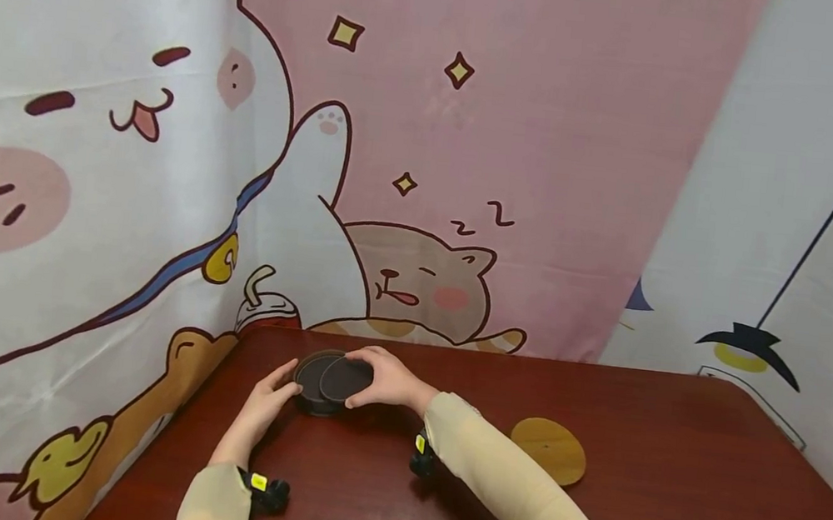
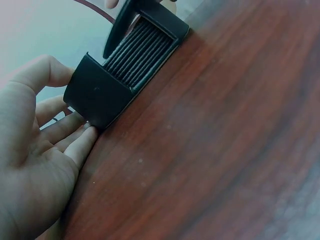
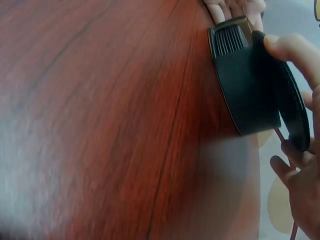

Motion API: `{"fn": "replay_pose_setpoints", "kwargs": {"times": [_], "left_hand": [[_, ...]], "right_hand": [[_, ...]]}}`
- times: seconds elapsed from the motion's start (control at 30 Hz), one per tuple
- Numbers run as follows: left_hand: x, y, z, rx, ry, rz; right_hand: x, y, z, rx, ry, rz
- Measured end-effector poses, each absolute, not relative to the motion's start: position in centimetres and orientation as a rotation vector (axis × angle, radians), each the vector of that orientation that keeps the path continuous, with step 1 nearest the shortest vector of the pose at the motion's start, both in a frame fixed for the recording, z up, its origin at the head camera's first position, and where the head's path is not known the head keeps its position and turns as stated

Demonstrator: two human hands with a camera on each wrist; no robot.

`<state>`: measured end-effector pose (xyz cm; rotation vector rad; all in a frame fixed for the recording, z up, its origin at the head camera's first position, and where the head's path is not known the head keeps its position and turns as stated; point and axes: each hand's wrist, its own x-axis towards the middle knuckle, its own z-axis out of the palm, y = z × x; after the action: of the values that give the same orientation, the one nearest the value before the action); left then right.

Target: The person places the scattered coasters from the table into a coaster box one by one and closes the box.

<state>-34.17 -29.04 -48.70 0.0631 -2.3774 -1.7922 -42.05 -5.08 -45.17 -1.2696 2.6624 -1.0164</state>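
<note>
A round black coaster holder (image 1: 317, 408) stands on the table near its far edge, left of the middle. Through the gap in its side, the left wrist view shows a stack of thin dark coasters (image 2: 140, 55). My left hand (image 1: 260, 412) holds the holder from the left, thumb and fingers against its wall. With thumb and fingers at its edge, my right hand (image 1: 393, 382) grips a round black coaster (image 1: 346, 380). This coaster (image 3: 295, 107) is tilted and overlaps the holder's top on the right side.
To the right, near my right forearm, a round wooden disc (image 1: 549, 450) lies on the reddish-brown table (image 1: 669, 452). Behind the table hangs a cloth (image 1: 559, 182) printed with cartoon animals. Each wrist wears a small black camera (image 1: 276, 495).
</note>
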Motion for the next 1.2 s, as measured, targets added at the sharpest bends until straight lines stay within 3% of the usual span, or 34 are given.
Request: {"fn": "replay_pose_setpoints", "kwargs": {"times": [0.77, 1.2], "left_hand": [[-33.4, -28.2, -47.0, 0.044, -2.364, -1.862], [-34.2, -29.0, -48.7, 0.086, -2.402, -1.766]], "right_hand": [[-41.1, -6.2, -45.9, -1.125, 2.662, -1.223], [-40.4, -5.2, -45.7, -1.078, 2.624, -1.37]]}}
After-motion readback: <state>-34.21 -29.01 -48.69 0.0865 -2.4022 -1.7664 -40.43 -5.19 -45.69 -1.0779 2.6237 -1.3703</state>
